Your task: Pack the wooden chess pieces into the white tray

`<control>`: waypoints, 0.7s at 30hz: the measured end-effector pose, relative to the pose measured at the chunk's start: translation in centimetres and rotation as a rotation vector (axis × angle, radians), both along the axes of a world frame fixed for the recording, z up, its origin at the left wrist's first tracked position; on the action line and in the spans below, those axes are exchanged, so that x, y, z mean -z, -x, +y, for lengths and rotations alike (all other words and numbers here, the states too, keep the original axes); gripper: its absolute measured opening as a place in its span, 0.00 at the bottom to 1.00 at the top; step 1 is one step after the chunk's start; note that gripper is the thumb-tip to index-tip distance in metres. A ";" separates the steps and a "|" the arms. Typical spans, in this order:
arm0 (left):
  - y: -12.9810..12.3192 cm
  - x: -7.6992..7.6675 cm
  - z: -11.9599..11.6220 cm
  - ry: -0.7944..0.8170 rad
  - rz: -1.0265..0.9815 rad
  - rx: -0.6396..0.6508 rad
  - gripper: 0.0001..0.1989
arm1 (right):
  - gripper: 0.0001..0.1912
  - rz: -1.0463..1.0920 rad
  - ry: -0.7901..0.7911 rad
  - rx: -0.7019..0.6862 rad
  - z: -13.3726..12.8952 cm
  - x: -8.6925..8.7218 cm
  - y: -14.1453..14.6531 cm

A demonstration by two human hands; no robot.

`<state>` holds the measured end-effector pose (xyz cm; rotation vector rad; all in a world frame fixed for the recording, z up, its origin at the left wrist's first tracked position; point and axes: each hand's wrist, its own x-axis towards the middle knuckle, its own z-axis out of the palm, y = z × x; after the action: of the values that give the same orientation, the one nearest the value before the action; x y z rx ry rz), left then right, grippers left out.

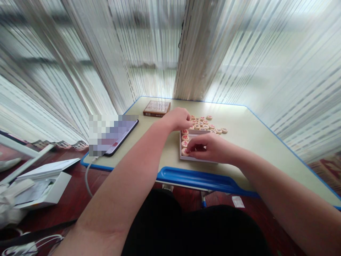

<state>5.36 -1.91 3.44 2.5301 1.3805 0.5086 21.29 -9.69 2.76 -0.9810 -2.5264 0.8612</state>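
Observation:
A shallow white box [199,159] sits near the table's front edge. Along its left wall runs a column of round wooden Chinese chess pieces [185,137] with red characters. My right hand [209,146] reaches in over the box, its fingers closed on the front-most Chinese chess piece [185,152] in that column. Behind the box lies a loose pile of Chinese chess pieces [200,123], with red and dark markings. At the pile's left side is my left hand [181,119], fingers curled downward; whatever they hold is hidden.
A brown flat box [156,108] rests at the table's back left. On the left side a phone or tablet [119,137] with a white cable [87,174] lies partly blurred out. The light table [255,142] has a blue edge and front tray [197,176]. Striped curtains [154,46] hang behind.

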 end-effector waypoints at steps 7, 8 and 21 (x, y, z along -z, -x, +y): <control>-0.1 0.0 0.0 -0.007 0.043 -0.003 0.11 | 0.09 0.007 0.014 -0.023 0.1 -0.1 -0.2; 0.0 0.0 0.0 -0.006 0.039 -0.002 0.11 | 0.09 0.009 0.011 -0.022 0.1 -0.2 -0.2; 0.0 -0.1 -0.2 0.022 0.025 0.005 0.11 | 0.10 0.027 -0.027 -0.034 0.3 0.3 -0.2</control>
<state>5.35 -2.09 3.54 2.5307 1.3798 0.4596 21.46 -9.38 2.51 -0.9144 -2.5317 0.8422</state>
